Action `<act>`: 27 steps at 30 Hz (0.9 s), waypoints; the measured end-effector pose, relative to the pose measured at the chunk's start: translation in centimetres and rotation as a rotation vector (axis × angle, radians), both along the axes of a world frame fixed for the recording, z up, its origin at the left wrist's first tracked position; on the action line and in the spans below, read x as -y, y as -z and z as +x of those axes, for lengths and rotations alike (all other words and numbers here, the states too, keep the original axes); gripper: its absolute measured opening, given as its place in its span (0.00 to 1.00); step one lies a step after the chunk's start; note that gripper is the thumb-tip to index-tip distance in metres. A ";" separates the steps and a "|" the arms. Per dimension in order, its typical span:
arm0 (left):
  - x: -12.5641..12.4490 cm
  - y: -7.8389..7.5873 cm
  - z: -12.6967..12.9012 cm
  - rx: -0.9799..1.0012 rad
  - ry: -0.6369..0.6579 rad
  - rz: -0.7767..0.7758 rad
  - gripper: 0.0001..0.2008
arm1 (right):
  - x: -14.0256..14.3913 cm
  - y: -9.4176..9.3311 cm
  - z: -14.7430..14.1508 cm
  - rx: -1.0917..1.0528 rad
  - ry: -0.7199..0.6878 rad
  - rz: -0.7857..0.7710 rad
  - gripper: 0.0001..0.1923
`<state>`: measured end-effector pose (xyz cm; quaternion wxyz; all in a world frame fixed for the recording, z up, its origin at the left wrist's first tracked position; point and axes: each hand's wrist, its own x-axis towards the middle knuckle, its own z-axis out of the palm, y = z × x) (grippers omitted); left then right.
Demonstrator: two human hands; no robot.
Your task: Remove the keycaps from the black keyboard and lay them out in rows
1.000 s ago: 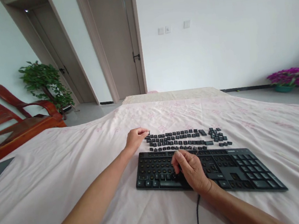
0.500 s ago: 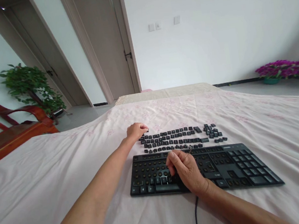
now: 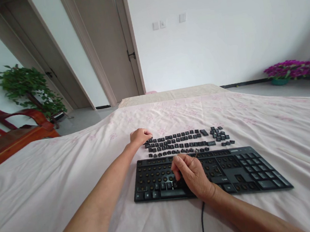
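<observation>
Your left arm reaches long and nearly straight from the lower left, and your left hand (image 3: 141, 136) hangs palm down past the keyboard's far left corner. Its thumb and fingertips come together at the left end of the farthest row of small, square, black plastic keycaps (image 3: 169, 142); the tips merge with the dark caps there, so I cannot tell whether you are pinching one.

Your right forearm enters from the lower right, lower and more slanted, with the wrist above the near edge of the full-size black plastic keyboard (image 3: 230, 178). Your right hand (image 3: 192, 175) is curled into a loose fist over the middle of the board, thumb uppermost and knuckles toward the far side. It grips a thin, shiny metal wire tool (image 3: 196, 151), whose end sticks out beyond the knuckles; the rest is hidden in your fist, as are the keys beneath it.

The keyboard lies flat, slightly askew, on a pale pink flowered cloth (image 3: 52, 181). Many of its key places on the left and in the middle show bare round sockets, while the number pad and part of the nearest rows wear their caps. The loose caps lie just beyond the board in uneven rows, with a separate cluster to the right. A thin black cable (image 3: 203, 219) runs toward you from the near edge.
</observation>
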<state>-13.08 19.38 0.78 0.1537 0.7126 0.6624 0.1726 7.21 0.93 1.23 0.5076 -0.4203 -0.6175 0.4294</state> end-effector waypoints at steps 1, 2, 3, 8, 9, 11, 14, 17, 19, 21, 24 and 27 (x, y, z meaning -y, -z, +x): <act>0.0 0.0 0.0 0.002 0.000 -0.002 0.09 | 0.0 0.0 0.0 -0.001 -0.001 -0.001 0.25; 0.0 0.0 -0.1 0.004 0.002 -0.003 0.09 | 0.0 0.0 0.0 -0.003 -0.003 -0.001 0.25; -0.1 0.0 -0.1 0.006 0.003 -0.005 0.09 | 0.1 -0.1 0.0 -0.008 -0.004 -0.001 0.25; -0.1 -0.2 -0.1 0.014 0.007 -0.004 0.09 | 0.2 -0.1 0.0 -0.030 -0.003 -0.021 0.24; -0.1 -0.2 -0.1 0.015 0.004 -0.004 0.10 | 0.2 -0.1 0.0 -0.031 -0.004 -0.024 0.24; -0.2 -0.2 -0.1 0.017 -0.003 -0.006 0.11 | 0.3 -0.1 0.0 -0.032 -0.010 -0.020 0.25; -0.3 -0.1 -0.2 0.025 -0.006 -0.009 0.13 | 0.3 0.1 0.1 -0.042 -0.025 0.001 0.24; -0.2 -0.2 -0.4 0.042 -0.001 0.000 0.14 | 0.5 0.2 0.1 -0.063 -0.033 0.016 0.24; 0.1 -0.5 -0.7 0.059 0.004 0.011 0.14 | 0.6 0.2 0.1 -0.075 -0.029 0.018 0.23; 0.6 -1.0 -1.0 0.081 0.004 0.026 0.14 | 0.6 0.2 0.0 -0.084 -0.016 0.014 0.22; 2.2 -2.0 -1.4 0.135 -0.001 0.080 0.13 | 0.4 0.1 -0.2 -0.101 0.005 0.001 0.22; 5.2 -2.9 -1.8 0.206 0.013 0.165 0.15 | 0.1 -0.1 -0.2 -0.106 -0.006 -0.021 0.22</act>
